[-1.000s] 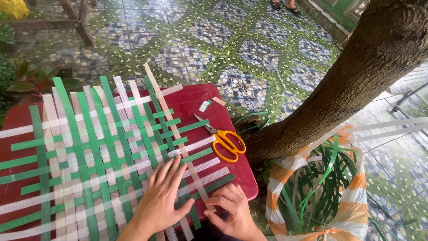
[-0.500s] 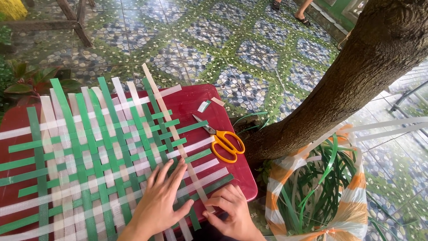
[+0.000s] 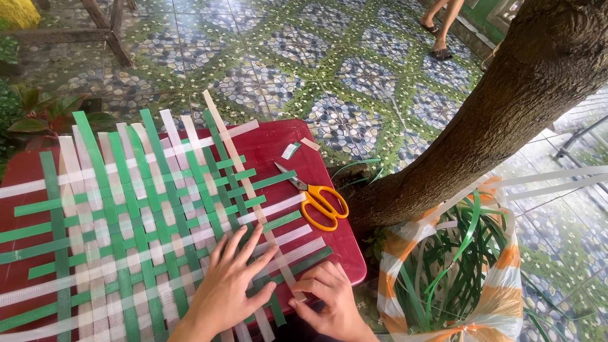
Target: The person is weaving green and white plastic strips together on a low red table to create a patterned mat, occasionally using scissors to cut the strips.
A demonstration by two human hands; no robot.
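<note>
The left hand point(image 3: 231, 288) is lying spread flat on the woven mat point(image 3: 139, 221) while the right hand point(image 3: 329, 301) is pinching a pale strip point(image 3: 253, 193) near the bench's point(image 3: 297, 152) front right corner.

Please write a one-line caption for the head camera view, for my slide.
Left hand flat on a green-and-white woven strip mat, right hand pinching a pale strip, scissors nearby.

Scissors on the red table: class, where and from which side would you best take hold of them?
Probably by the orange loop handles of the scissors, from the tree side. They lie flat on the red table, loops toward its right edge, blades pointing at the woven mat, with bare surface around the handles.
</note>
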